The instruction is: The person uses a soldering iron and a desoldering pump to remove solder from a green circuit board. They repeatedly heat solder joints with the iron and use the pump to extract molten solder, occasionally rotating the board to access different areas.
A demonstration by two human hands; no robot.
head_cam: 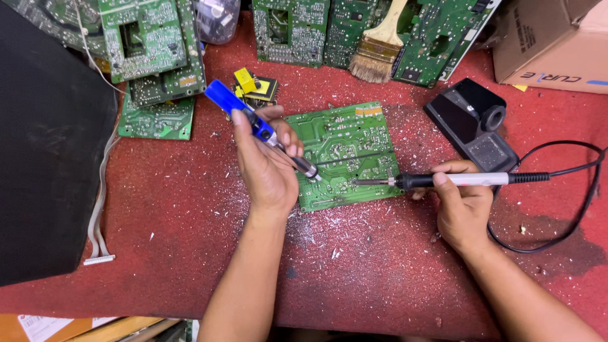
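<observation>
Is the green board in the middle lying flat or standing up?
Flat. The green board lies face up on the red mat, its whole solder side visible.

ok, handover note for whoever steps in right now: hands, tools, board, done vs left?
Left hand: grips the blue solder sucker, its tip on the left part of the green circuit board.
Right hand: holds the soldering iron, tip on the board's right part.
Board lies flat on the red mat, solder side up.
Iron stand sits behind the right hand; brush lies on the boards at the back.
Done: cannot tell how many joints are cleared. Left: the joint under the iron.
</observation>
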